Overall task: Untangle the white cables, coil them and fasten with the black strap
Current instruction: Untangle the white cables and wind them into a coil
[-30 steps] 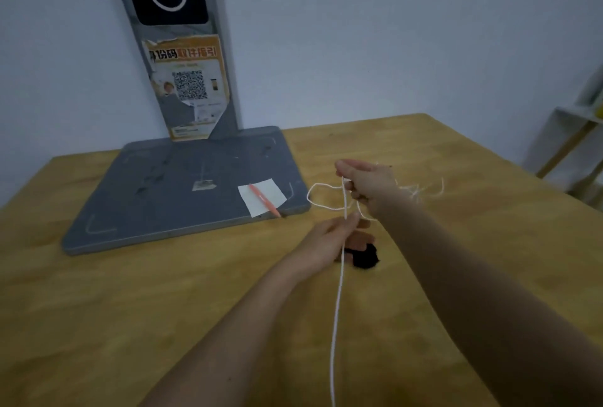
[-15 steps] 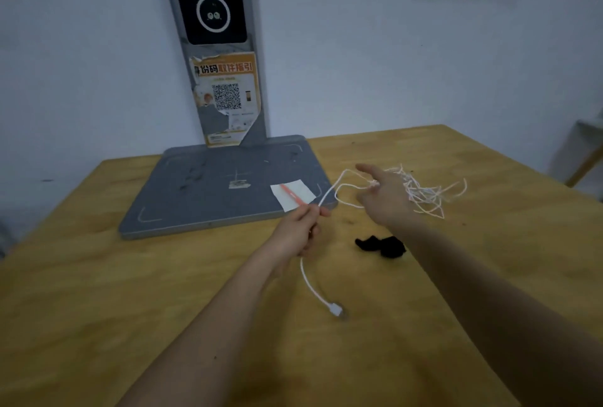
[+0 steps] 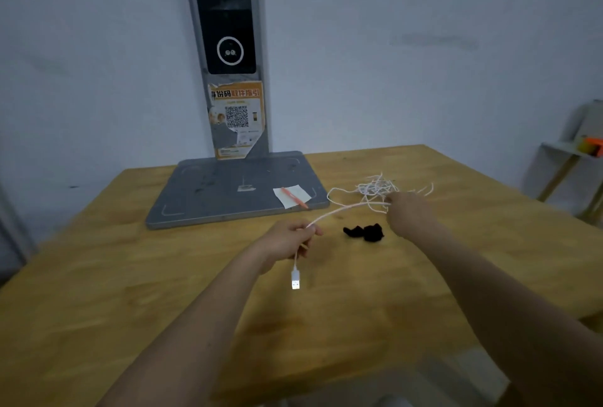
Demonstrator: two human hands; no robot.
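Observation:
A tangle of thin white cables (image 3: pixel 375 189) lies on the wooden table, right of the grey base. My left hand (image 3: pixel 288 240) pinches one white cable near its end, and the USB plug (image 3: pixel 295 282) dangles below the fist. That cable runs taut up and right to my right hand (image 3: pixel 408 212), which grips it at the near edge of the tangle. The crumpled black strap (image 3: pixel 365 232) rests on the table between my two hands, touching neither.
A grey stand base (image 3: pixel 228 197) with a tall post carrying a QR poster sits at the back. A white paper note (image 3: pixel 292 196) and an orange pen (image 3: pixel 293 197) lie on its right corner. A shelf (image 3: pixel 571 158) stands at the far right beyond the table edge (image 3: pixel 359 380).
My left hand slid along the cable toward its plug end, which now hangs off the table instead of lying on it. My right hand moved right into the tangle. The view tilted up.

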